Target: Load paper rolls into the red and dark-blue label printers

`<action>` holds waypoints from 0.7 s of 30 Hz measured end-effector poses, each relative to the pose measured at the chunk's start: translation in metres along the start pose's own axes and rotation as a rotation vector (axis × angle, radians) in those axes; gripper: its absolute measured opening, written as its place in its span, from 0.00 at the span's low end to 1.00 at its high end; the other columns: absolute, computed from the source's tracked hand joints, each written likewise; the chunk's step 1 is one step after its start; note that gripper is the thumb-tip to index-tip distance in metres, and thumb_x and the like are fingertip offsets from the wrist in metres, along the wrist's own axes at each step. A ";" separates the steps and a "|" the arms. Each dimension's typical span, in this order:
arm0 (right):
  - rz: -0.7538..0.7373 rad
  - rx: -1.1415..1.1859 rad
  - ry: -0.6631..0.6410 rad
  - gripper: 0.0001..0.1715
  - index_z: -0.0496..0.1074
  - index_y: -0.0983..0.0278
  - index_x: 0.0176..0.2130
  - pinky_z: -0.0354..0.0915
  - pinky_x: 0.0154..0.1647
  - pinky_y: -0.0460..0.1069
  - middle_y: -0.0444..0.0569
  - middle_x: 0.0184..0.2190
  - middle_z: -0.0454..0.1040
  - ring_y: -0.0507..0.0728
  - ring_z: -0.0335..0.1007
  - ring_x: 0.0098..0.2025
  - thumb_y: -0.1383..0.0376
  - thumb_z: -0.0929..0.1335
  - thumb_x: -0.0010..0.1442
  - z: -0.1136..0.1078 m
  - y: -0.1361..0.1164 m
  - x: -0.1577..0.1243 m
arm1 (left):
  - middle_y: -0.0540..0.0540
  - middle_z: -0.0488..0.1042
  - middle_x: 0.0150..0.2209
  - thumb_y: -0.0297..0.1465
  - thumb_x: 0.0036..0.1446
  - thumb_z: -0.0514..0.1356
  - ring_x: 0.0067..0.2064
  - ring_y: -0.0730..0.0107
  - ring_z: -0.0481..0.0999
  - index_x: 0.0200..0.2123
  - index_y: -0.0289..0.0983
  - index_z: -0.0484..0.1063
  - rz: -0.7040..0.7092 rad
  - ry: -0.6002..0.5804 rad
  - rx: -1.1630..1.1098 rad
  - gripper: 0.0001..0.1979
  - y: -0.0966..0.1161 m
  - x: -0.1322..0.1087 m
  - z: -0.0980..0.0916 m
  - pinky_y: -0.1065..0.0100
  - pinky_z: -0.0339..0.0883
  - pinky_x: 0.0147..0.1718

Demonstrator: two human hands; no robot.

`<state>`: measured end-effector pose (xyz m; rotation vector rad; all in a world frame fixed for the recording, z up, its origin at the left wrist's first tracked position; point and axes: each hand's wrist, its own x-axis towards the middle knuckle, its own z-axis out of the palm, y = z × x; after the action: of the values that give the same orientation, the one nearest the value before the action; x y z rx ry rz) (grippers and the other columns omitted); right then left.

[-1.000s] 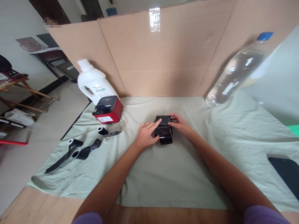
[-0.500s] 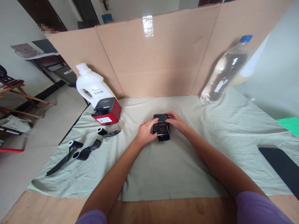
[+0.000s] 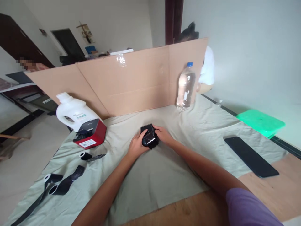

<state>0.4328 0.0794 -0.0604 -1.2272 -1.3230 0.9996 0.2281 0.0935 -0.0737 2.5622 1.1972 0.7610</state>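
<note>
The left hand (image 3: 137, 145) and the right hand (image 3: 164, 135) hold tight to 2 sides of a small black box (image 3: 151, 138) with a shiny black strip on it — it is over the pale green cloth (image 3: 147, 179). From the box, 3 black rolls (image 3: 61, 188) lie at 8 o'clock, a red-and-black printer (image 3: 100, 131) sits at 9 o'clock — and a clear bottle (image 3: 185, 89) stands at 1 o'clock.
</note>
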 end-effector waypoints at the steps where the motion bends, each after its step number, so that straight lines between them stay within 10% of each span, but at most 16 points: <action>1: -0.018 0.011 0.012 0.26 0.79 0.57 0.50 0.61 0.64 0.59 0.44 0.50 0.79 0.60 0.72 0.56 0.68 0.63 0.54 -0.012 -0.002 0.001 | 0.36 0.71 0.59 0.33 0.45 0.70 0.57 0.48 0.74 0.67 0.41 0.57 0.015 -0.005 -0.011 0.47 0.009 0.011 0.003 0.51 0.68 0.55; 13: -0.004 0.192 0.600 0.27 0.79 0.62 0.45 0.64 0.62 0.57 0.51 0.49 0.80 0.62 0.72 0.58 0.49 0.67 0.53 -0.228 0.003 0.015 | 0.42 0.74 0.52 0.33 0.47 0.68 0.49 0.55 0.76 0.57 0.43 0.65 0.043 0.054 -0.287 0.33 0.192 0.176 0.126 0.58 0.70 0.48; 21: 0.056 0.141 0.601 0.27 0.79 0.62 0.43 0.67 0.58 0.55 0.49 0.46 0.81 0.62 0.75 0.54 0.47 0.65 0.56 -0.270 0.033 0.008 | 0.37 0.70 0.53 0.34 0.46 0.69 0.50 0.51 0.73 0.54 0.40 0.67 0.109 0.009 -0.241 0.31 0.205 0.198 0.169 0.56 0.67 0.49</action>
<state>0.7045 0.0734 -0.0573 -1.3238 -0.7398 0.6689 0.5588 0.1158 -0.0631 2.4413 0.9118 0.8828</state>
